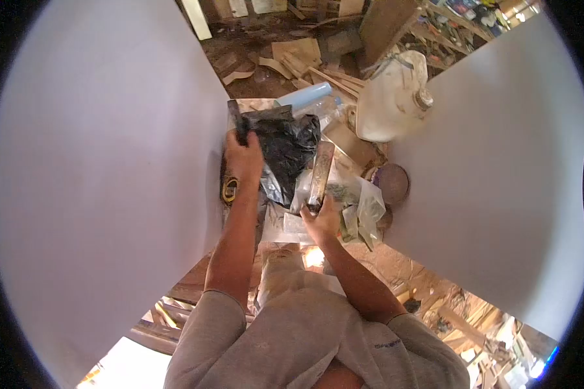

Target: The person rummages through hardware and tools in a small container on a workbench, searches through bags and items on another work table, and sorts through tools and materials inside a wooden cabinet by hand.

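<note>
My left hand point(243, 159) is closed around a dark, narrow piece point(235, 115) that sticks up past my fingers; its kind is not clear. Right beside it lies a crumpled black plastic bag point(282, 142). In my right hand point(322, 222) is a long brown, worn flat bar point(321, 170), dark at the end near my fingers. It points away from me, over a clear plastic bag point(368, 204) with greenish pieces inside. A yellow ring-shaped thing point(230, 190) is near my left wrist. My palms are hidden.
Large pale panels stand at left point(110, 162) and right point(499, 149). A dirty white jerrycan point(392, 97), a round brown container point(392, 184), a light-blue roll point(304, 95) and a plastic bottle point(328, 109) sit around the work spot. Wood scraps point(295, 55) litter the ground beyond.
</note>
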Demonstrator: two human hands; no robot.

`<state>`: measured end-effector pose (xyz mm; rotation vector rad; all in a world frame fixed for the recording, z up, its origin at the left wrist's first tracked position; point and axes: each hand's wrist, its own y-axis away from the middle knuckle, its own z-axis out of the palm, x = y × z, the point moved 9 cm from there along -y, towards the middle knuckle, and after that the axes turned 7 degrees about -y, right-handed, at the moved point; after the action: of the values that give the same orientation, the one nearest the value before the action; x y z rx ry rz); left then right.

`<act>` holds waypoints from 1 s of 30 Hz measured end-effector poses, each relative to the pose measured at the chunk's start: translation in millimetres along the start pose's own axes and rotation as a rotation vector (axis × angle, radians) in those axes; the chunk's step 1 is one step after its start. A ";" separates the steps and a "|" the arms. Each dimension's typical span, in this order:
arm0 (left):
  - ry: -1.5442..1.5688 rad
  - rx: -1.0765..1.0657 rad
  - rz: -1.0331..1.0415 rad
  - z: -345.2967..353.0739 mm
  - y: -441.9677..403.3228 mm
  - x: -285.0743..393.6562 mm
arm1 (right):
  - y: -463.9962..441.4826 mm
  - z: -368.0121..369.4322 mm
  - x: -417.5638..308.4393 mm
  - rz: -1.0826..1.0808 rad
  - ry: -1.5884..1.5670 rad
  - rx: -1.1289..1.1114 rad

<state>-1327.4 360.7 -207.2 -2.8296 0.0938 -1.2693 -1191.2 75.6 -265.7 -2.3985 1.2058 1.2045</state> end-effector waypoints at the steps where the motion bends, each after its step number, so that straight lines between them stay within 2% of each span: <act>1: 0.087 -0.021 -0.051 -10.7 1.1 -7.6 | 1.0 -0.5 4.1 0.017 0.016 0.001; 5: 0.499 0.027 -0.329 -56.9 36.0 -10.8 | -12.2 -1.7 4.0 0.032 0.061 0.014; 8: 1.004 -0.131 -0.459 -57.0 62.0 -32.3 | -14.3 -1.9 1.6 0.060 0.082 0.018; 10: 1.046 -0.164 -0.472 -54.4 71.8 -54.0 | -14.5 -4.4 0.6 0.036 0.146 0.092; 11: 1.069 -0.182 -0.478 -54.2 76.1 -60.6 | -15.1 -10.8 -9.6 -0.035 0.048 0.122; 13: 0.956 -0.229 -0.333 -69.7 82.8 -34.5 | -20.2 -37.1 -45.0 -0.181 -0.152 0.183; 14: 0.896 -0.252 -0.265 -75.2 87.8 -22.6 | -23.6 -43.1 -65.8 -0.238 -0.191 0.101; 17: 0.942 -0.454 -0.334 -64.7 109.9 -17.3 | -30.3 -64.1 -169.2 -0.669 -0.350 -0.091; 20: 0.890 -0.484 -0.321 -77.4 121.3 -5.4 | -32.8 -37.9 -227.1 -0.828 -0.515 -0.392; 21: 0.894 -0.506 -0.321 -79.4 123.9 5.1 | -37.5 -11.8 -223.5 -0.759 -0.284 -0.512; 22: 0.989 -0.404 -0.324 -87.6 124.2 17.3 | -43.2 13.9 -209.9 -0.678 -0.051 -0.621; 23: 0.906 -0.363 -0.293 -90.4 122.0 6.7 | -46.2 29.6 -193.7 -0.588 0.179 -0.722; 24: 0.822 -0.317 -0.263 -95.1 118.6 -16.3 | -47.0 22.8 -191.7 -0.561 0.277 -0.672; 26: 0.551 -0.219 -0.268 -109.4 116.5 -22.4 | -42.8 1.1 -183.8 -0.547 0.184 -0.532; 30: 0.142 -0.297 -0.019 -115.9 122.0 6.7 | -21.5 -31.1 -173.3 -0.448 0.011 -0.313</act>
<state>-1414.3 237.3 -132.5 -2.9798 0.2842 -1.5817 -1215.4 174.7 -120.6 -2.6932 0.4564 1.2998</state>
